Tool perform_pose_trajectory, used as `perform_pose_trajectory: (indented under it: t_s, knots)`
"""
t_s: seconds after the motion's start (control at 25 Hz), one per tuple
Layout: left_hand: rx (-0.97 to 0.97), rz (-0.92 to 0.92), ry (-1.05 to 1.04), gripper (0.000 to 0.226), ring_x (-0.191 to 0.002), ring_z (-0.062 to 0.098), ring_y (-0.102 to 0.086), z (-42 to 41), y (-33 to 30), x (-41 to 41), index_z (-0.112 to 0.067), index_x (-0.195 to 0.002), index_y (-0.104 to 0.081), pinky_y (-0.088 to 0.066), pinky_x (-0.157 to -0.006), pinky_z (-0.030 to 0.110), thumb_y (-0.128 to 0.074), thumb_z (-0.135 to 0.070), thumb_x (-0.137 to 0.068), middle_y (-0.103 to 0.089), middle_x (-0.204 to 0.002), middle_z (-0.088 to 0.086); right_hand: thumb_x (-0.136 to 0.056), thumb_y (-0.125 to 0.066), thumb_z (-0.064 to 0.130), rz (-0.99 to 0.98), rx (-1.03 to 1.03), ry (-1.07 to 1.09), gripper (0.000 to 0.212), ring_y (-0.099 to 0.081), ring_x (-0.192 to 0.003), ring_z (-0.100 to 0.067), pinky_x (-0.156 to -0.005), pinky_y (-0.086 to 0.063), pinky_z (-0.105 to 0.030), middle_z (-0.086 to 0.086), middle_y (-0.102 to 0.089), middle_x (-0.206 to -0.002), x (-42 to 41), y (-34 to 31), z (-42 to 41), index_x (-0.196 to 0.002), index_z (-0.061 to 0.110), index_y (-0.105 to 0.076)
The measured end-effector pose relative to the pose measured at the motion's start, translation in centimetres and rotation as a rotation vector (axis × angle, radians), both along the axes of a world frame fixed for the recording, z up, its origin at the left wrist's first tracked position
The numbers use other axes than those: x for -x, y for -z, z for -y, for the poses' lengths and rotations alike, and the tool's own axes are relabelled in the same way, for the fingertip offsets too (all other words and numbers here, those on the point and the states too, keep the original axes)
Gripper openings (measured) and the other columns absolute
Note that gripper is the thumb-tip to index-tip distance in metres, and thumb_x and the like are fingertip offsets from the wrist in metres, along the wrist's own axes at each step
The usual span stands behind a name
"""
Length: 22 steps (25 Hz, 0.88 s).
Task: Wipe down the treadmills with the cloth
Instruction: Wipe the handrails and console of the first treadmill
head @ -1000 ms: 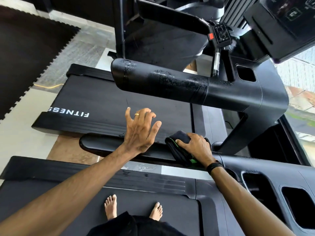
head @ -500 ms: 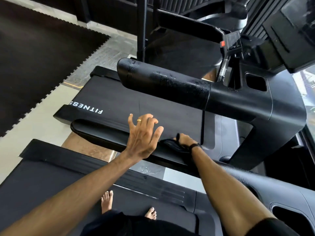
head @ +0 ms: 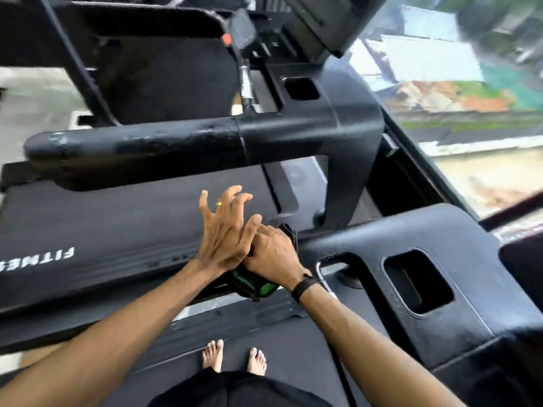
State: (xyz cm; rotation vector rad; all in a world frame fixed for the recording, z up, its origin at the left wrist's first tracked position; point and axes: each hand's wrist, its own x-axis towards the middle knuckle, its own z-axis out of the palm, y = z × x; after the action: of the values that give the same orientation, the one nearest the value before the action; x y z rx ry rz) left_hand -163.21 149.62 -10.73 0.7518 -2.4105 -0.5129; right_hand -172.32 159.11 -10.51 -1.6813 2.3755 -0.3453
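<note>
right hand (head: pixel 271 254) grip clenched round cloth (head: pixel 252 284); left hand (head: pixel 224 230) released, fingers splayed

Left hand (head: pixel 224 230) splayed, fingers loosely bent; right hand (head: pixel 271 254) in curled grip.

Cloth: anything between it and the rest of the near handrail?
Yes. The right hand grips the cloth on the handrail, and the left hand lies right beside it, against the right hand, on the side where the unwiped rail runs. Nothing else visible.
</note>
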Motion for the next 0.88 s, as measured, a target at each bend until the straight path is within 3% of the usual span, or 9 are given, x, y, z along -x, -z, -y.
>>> perform_pose_trajectory:
  t_s: [0.16, 0.28, 0.48, 0.56, 0.68, 0.76, 0.88]
  knots:
    - [-0.021, -0.027, 0.118, 0.053, -0.119, 0.027, -0.056, -0.2, 0.9, 1.2, -0.009, -0.134, -0.045, -0.006, -0.115, 0.063, -0.029, -0.048, -0.1, -0.045, -0.142, 0.014, -0.083, -0.046, 0.064, -0.109, -0.043, 0.155, 0.049, -0.06, -0.08, -0.026, -0.074, -0.046, -0.04, -0.002, -0.064, -0.082, 4.1, -0.3, -2.8, -0.084, 0.017, -0.062]
    - [-0.065, -0.054, 0.157, 0.052, -0.12, 0.026, -0.055, 0.0, 1.4, 1.7, -0.01, -0.135, -0.042, -0.007, -0.116, 0.064, -0.029, -0.048, -0.101, -0.044, -0.143, 0.013, -0.082, -0.058, 0.062, -0.183, -0.014, 0.277, 0.044, -0.06, -0.084, -0.029, -0.077, -0.044, -0.039, -0.006, -0.063, -0.085, 7.9, -0.4, -5.2, -0.079, 0.018, -0.056]
    - [-0.096, -0.087, 0.162, 0.049, -0.11, 0.021, -0.056, 0.7, 1.0, 2.0, -0.01, -0.133, -0.045, -0.009, -0.116, 0.063, -0.032, -0.044, -0.1, -0.047, -0.138, 0.009, -0.081, -0.057, 0.064, -0.219, -0.079, 0.448, 0.04, -0.06, -0.09, -0.028, -0.082, -0.043, -0.039, 0.0, -0.057, -0.084, 13.6, -1.1, -8.4, -0.079, 0.024, -0.054]
    - [-0.13, -0.027, 0.147, 0.043, -0.103, 0.02, -0.057, 1.4, 1.1, 2.1, -0.012, -0.122, -0.053, -0.021, -0.113, 0.057, -0.034, -0.044, -0.099, -0.057, -0.124, 0.003, -0.081, -0.059, 0.063, -0.224, -0.159, 0.502, 0.04, -0.061, -0.094, -0.03, -0.082, -0.042, -0.039, -0.003, -0.062, -0.088, 15.9, -1.4, -8.1, -0.079, 0.023, -0.057]
    - [-0.192, 0.062, 0.096, 0.03, -0.083, 0.024, -0.06, 2.0, 1.5, 2.2, -0.013, -0.093, -0.061, -0.047, -0.083, 0.043, -0.041, -0.035, -0.099, -0.065, -0.088, -0.001, -0.082, -0.058, 0.06, -0.225, -0.361, 0.506, 0.044, -0.063, -0.102, -0.033, -0.083, -0.044, -0.04, -0.01, -0.07, -0.104, 18.9, -0.5, -5.5, -0.092, 0.018, -0.066]
    - [-0.234, 0.1, 0.066, 0.023, -0.072, 0.028, -0.06, 1.9, 1.8, 2.5, -0.013, -0.093, -0.061, -0.048, -0.069, 0.04, -0.045, -0.027, -0.102, -0.064, -0.074, -0.001, -0.088, -0.055, 0.055, -0.167, -0.508, 0.485, 0.049, -0.061, -0.114, -0.034, -0.093, -0.046, -0.04, -0.015, -0.067, -0.122, 19.6, 0.6, -3.1, -0.112, 0.014, -0.066]
    - [-0.305, 0.098, 0.032, 0.023, -0.056, 0.025, -0.049, 1.5, 1.9, 3.7, -0.013, -0.093, -0.06, -0.047, -0.063, 0.039, -0.045, -0.027, -0.104, -0.052, -0.056, -0.006, -0.096, -0.045, 0.05, 0.005, -0.683, 0.344, 0.056, -0.056, -0.125, -0.036, -0.102, -0.043, -0.043, -0.019, -0.057, -0.138, 17.3, 2.8, 0.8, -0.133, 0.01, -0.055]
